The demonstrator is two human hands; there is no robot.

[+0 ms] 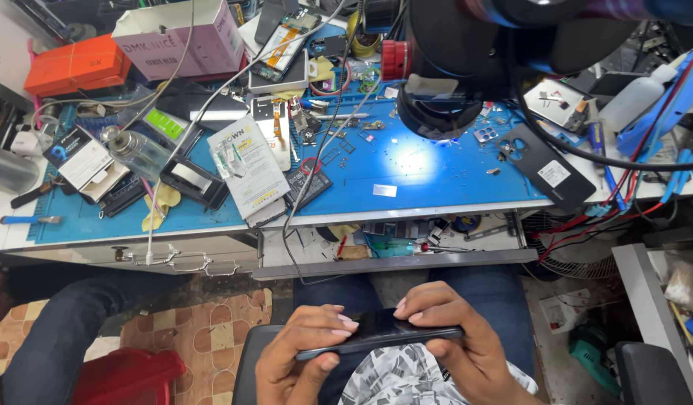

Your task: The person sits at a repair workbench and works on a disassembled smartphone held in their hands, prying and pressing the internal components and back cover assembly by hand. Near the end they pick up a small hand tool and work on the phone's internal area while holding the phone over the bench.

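Observation:
A dark smartphone (pixel 380 331) lies flat between both hands, low over my lap, seen edge-on. My left hand (pixel 301 352) grips its left end, with fingers curled over the top and the thumb under the edge. My right hand (pixel 455 337) holds the right end, fingertips pressing on the upper face. Below the phone is my patterned white and grey shirt (pixel 406 379).
A blue work mat (pixel 436 169) on the bench holds small parts, a black phone back cover (pixel 545 169), white packets (pixel 249 169) and a glass bottle (pixel 133 146). A black microscope (pixel 474 52) hangs above. An open drawer (pixel 391 247) holds tools. Another person's jeans-clad leg (pixel 61 330) is at left.

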